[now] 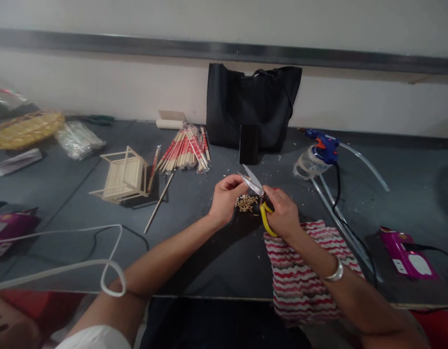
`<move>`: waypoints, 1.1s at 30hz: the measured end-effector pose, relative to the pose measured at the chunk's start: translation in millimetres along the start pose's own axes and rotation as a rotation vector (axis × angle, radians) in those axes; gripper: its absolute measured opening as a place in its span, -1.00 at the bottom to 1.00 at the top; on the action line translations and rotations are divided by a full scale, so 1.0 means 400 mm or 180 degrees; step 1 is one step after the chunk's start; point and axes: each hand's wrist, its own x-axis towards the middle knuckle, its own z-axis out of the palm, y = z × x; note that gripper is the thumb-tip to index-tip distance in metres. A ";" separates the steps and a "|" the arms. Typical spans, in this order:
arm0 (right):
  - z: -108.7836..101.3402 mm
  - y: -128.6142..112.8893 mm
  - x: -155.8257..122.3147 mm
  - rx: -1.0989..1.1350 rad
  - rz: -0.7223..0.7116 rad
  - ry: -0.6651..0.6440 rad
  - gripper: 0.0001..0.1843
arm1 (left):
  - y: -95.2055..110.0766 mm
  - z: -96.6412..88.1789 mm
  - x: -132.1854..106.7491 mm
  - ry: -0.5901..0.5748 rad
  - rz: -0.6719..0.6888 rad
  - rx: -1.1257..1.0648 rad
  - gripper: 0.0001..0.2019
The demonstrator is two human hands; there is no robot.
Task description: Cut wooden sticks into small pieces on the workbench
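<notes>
My right hand grips a pair of scissors with yellow handles, and their blades are apart, pointing up and left. Close to the blade tips, my left hand is closed in a pinch. What sits between its fingertips is too small to make out. Below both hands lies a small heap of short, light-brown stick pieces on the dark table. Under my right forearm is a red, white and grey striped cloth, which hangs over the table's front edge.
A small stick-built chair, a loose stick and wrapped chopsticks lie left. A black bag and phone stand behind. Right are a blue glue gun on a jar and a magenta device. A white cord loops front-left.
</notes>
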 end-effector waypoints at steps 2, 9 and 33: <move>0.002 -0.003 0.000 -0.0014 -0.0031 0.0056 -0.52 | -0.001 0.001 -0.001 -0.0028 0.0010 0.0019 -0.89; 0.006 -0.006 0.003 -0.0047 -0.0165 0.0204 -0.57 | 0.005 0.012 -0.007 0.0033 -0.0093 -0.0277 -0.82; 0.000 0.002 -0.001 0.0066 -0.0144 0.0049 -0.50 | 0.011 0.004 -0.005 0.0117 0.0075 -0.0024 -0.89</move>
